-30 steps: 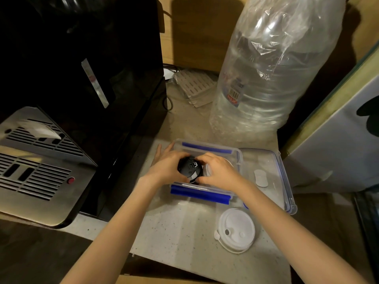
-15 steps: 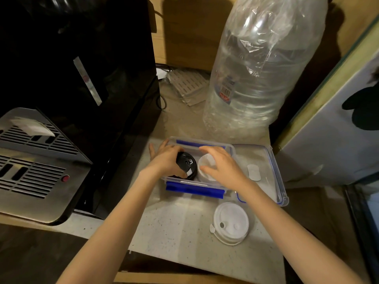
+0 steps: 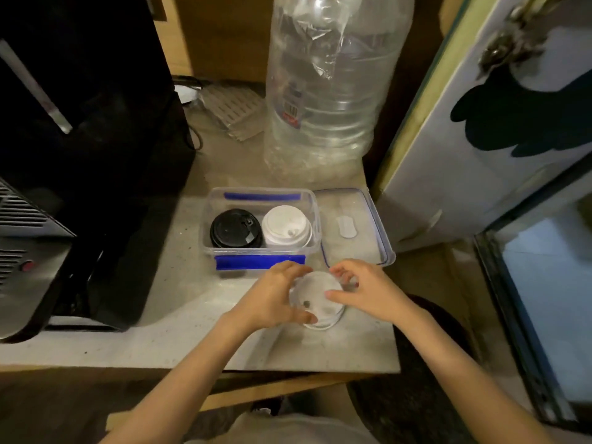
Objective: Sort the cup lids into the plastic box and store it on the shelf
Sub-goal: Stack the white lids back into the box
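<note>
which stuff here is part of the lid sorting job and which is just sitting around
Part of the job:
plastic box
black lid in box
white lids in box
loose white lid between both hands
box cover

Lying about:
big water bottle
coffee machine

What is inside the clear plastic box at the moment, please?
Inside the plastic box sit a black lid on the left and a white lid beside it. Anything beneath them is hidden.

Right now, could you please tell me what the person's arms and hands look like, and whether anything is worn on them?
Both forearms are bare to the bottom of the picture, with no sleeves in sight. The left hand and right hand wear no gloves, and no rings, watch or bracelets show.
</note>
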Demonstrator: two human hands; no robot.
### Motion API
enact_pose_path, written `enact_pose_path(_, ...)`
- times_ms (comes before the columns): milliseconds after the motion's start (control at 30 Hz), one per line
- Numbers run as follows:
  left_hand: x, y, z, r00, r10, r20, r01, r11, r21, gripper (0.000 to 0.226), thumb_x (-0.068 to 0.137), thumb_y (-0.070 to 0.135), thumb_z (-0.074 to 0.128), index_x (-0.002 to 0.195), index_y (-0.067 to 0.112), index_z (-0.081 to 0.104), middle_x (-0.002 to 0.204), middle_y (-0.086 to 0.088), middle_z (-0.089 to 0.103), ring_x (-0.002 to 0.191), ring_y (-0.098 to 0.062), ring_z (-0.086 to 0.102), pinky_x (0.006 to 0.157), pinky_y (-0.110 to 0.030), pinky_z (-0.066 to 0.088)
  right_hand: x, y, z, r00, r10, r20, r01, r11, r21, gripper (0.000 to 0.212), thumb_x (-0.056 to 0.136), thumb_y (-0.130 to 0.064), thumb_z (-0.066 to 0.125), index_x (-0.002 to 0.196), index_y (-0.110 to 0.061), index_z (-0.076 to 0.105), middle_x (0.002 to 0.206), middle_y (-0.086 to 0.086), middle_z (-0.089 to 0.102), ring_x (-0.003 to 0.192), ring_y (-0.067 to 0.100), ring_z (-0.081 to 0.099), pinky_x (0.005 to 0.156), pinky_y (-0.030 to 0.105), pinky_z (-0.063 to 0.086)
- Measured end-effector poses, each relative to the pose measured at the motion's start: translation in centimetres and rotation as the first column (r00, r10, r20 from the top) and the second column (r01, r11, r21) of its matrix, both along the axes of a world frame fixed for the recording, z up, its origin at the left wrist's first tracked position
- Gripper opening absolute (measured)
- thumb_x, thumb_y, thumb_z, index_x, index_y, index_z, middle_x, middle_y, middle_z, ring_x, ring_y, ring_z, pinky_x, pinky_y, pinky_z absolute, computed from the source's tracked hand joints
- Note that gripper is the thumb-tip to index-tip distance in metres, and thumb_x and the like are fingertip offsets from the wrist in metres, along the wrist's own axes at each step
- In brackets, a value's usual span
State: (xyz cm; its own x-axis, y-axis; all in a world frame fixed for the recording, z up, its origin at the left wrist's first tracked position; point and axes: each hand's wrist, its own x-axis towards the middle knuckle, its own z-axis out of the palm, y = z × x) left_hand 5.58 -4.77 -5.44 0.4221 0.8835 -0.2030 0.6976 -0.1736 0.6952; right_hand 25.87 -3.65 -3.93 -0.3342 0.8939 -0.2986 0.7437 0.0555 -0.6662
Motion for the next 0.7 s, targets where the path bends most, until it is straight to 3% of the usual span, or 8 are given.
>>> enact_pose_path(133,0.9,-1.3,-1.6,0.994,0.010,-0.112,-0.011,1.000,-0.013,0.097,0.058,0.040,0.081,0.137,0.023,0.028,0.143,-0.001,0.035,0.129,-0.019,0.034,0.106,-0.030,0.031,0.5,-2.1,-1.8,1.000,-0.001,-0.020,0.001,1.000,-0.006,0.076,0.061,-0.043,0.080,0.125,-0.033,0.042,0.121,-0.016,0.050,0.109,0.002,0.050,0.091,0.025,0.046)
enact_pose_path(200,1.1,-1.6,-2.1,0.995,0.055,-0.088,-0.053,0.998,0.029,0.094,0.060,0.040,0.079,0.137,0.021,0.029,0.143,-0.004,0.037,0.129,-0.020,0.035,0.107,-0.030,0.030,0.6,-2.7,-2.1,0.997,-0.002,-0.071,0.004,1.000,0.022,0.078,0.058,-0.041,0.082,0.124,-0.036,0.041,0.124,-0.018,0.049,0.114,-0.001,0.047,0.094,0.023,0.044)
enact_pose_path(400,1.7,-1.7,-2.4,0.993,0.104,-0.047,-0.102,0.994,0.044,0.087,0.064,0.040,0.077,0.137,0.021,0.033,0.142,-0.004,0.042,0.129,-0.019,0.037,0.108,-0.030,0.030,0.0,-3.0,-3.0,1.000,-0.017,-0.024,0.020,0.993,0.119,0.085,0.058,-0.034,0.083,0.130,-0.032,0.039,0.130,-0.011,0.049,0.118,0.003,0.043,0.100,0.027,0.040)
enact_pose_path(700,0.7,-1.3,-0.7,0.994,0.105,0.006,-0.105,0.994,0.027,0.085,0.057,0.039,0.082,0.130,0.025,0.042,0.130,0.001,0.053,0.114,-0.016,0.051,0.099,-0.033,0.044,0.2,-2.7,-1.8,0.989,-0.069,-0.130,0.076,0.996,0.044,0.084,0.057,-0.030,0.086,0.129,-0.029,0.040,0.120,-0.016,0.045,0.115,0.005,0.045,0.098,0.028,0.042)
